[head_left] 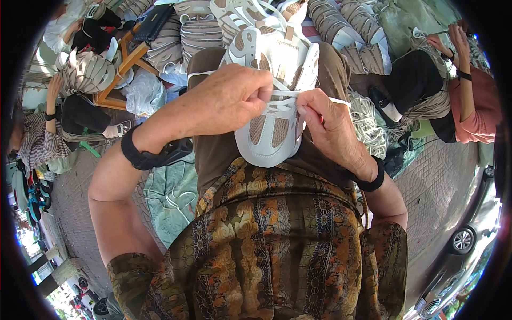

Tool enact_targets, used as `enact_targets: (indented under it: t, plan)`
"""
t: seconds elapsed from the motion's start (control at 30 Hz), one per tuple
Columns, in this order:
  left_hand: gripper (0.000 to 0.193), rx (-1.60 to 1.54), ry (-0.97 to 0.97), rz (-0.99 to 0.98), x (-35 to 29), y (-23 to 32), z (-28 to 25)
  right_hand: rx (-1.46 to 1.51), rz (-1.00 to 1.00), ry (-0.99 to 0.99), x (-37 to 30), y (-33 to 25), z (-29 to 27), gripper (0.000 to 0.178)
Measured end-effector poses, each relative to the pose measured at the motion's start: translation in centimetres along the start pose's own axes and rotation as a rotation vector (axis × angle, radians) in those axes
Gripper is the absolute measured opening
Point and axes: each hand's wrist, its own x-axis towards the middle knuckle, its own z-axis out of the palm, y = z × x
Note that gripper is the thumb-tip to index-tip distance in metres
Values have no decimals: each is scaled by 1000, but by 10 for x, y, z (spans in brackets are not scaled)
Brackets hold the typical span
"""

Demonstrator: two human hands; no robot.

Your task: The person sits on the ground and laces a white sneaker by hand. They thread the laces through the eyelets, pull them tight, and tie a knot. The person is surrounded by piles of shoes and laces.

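A white and beige sneaker (266, 140) rests on my lap with its toe toward me. White shoelace (282, 104) crosses its lower eyelets. My left hand (240, 98) is closed at the left side of the lacing, its fingertips curled round the lace. At the right edge of the lacing my right hand (330, 120) pinches lace between thumb and forefinger, and a loose length sticks out to the right of that hand. Another similar sneaker (237, 16) lies just beyond the first, partly overlapped by it.
Stacked shoe uppers (200, 32) line the ground ahead. A heap of white laces (370, 125) lies right of my knee. A wooden stool frame (124, 66) and clear plastic bag (144, 93) are at left. People sit on both sides; a parked car (464, 240) stands far right.
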Motion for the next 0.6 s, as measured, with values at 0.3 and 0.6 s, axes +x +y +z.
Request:
enact_targets:
  t: [0.3,0.6]
  plan:
    - [10,-61,156,-17,10,-1,-2,-23,-82,47,-3,-2,4,14]
    - [11,-249,84,-24,9,-13,4,-245,-223,85,3,-5,14,22]
